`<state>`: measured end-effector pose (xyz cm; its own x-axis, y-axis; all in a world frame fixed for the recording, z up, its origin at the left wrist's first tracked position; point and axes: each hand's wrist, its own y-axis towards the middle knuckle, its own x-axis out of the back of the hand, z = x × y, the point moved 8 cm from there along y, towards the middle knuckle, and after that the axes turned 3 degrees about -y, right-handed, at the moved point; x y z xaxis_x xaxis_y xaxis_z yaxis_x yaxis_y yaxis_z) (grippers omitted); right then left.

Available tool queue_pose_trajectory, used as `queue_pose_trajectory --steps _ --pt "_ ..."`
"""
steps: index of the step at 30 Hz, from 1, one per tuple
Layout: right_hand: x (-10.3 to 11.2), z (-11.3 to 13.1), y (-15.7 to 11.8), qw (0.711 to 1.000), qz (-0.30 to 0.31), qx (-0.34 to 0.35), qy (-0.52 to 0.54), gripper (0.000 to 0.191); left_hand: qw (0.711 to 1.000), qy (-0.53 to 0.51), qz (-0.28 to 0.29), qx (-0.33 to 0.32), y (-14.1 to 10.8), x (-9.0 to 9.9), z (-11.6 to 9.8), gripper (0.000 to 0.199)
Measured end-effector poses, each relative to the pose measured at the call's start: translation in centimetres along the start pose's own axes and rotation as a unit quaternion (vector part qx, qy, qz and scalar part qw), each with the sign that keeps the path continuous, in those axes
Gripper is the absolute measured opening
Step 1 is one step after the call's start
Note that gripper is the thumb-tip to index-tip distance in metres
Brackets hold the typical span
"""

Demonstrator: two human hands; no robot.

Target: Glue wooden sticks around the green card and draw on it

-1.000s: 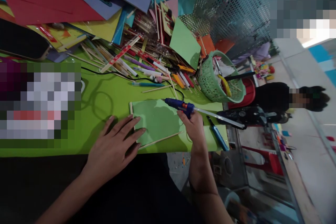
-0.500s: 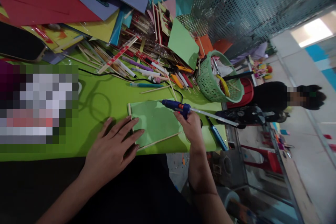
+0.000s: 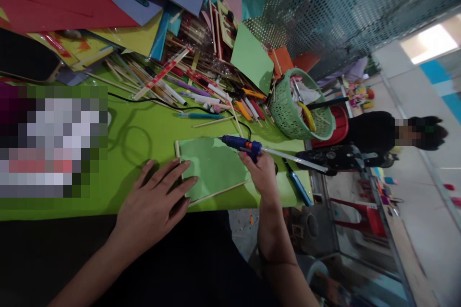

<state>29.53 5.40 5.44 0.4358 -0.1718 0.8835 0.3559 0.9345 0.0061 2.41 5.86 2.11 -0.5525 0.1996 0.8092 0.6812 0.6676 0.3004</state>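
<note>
A light green sheet of card [image 3: 216, 165] lies on the green tabletop, with thin wooden sticks along its left and near edges. My left hand [image 3: 160, 192] rests flat, fingers spread, over the card's left edge and the stick [image 3: 177, 149] there. My right hand [image 3: 263, 172] is wrapped round a blue hot glue gun [image 3: 239, 144], its nozzle pointing left at the card's far edge. A clear glue stick [image 3: 293, 159] juts from the gun's back end. Part of the grip is hidden by my fingers.
Pens, markers and loose sticks [image 3: 158, 81] lie beyond the card, crossed by a black cord. A green plastic basket [image 3: 288, 115] with scraps stands at the right, near a blue cutter [image 3: 298, 184]. Coloured sheets [image 3: 54, 0] pile up at the back. Another person [image 3: 370, 132] is farther right.
Almost nothing has moved. The glue gun's nozzle has shifted very slightly to the left along the card's far edge; my left hand stays in place.
</note>
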Motion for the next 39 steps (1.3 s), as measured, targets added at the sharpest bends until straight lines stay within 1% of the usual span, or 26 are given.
queue_pose_trajectory --steps 4,10,15,18,21,24,28,33,39 --pt "-0.1 0.3 0.0 1.000 0.010 0.001 0.005 0.040 1.000 0.007 0.002 -0.008 0.0 0.0 -0.1 0.036" --pt "0.1 -0.3 0.0 1.000 0.004 0.001 -0.006 0.041 1.000 -0.008 -0.001 0.008 0.0 0.1 0.0 0.034" --pt "0.2 -0.4 0.0 1.000 0.000 -0.002 -0.003 0.040 1.000 0.005 0.003 -0.011 -0.1 -0.2 0.0 0.037" --pt "0.0 -0.1 0.0 1.000 0.005 -0.001 0.000 0.041 1.000 0.005 0.001 -0.007 -0.1 -0.1 0.1 0.037" --pt "0.1 -0.3 0.0 1.000 -0.001 -0.005 -0.010 0.042 1.000 0.010 0.002 -0.005 0.0 -0.1 0.0 0.036" --pt "0.4 -0.8 0.1 1.000 -0.015 -0.010 -0.019 0.043 1.000 0.016 -0.003 -0.020 0.0 0.1 -0.2 0.037" --pt "1.0 -1.2 0.0 1.000 -0.026 -0.011 -0.012 0.042 1.000 0.017 0.004 -0.014 0.0 -0.1 -0.1 0.038" --pt "1.0 -1.3 -0.1 1.000 -0.019 -0.008 0.007 0.040 0.999 0.026 0.006 -0.022 -0.1 -0.1 -0.1 0.039" --pt "0.7 -0.9 0.1 1.000 -0.016 -0.007 -0.011 0.039 0.999 0.030 0.005 -0.020 0.0 0.0 -0.1 0.037"
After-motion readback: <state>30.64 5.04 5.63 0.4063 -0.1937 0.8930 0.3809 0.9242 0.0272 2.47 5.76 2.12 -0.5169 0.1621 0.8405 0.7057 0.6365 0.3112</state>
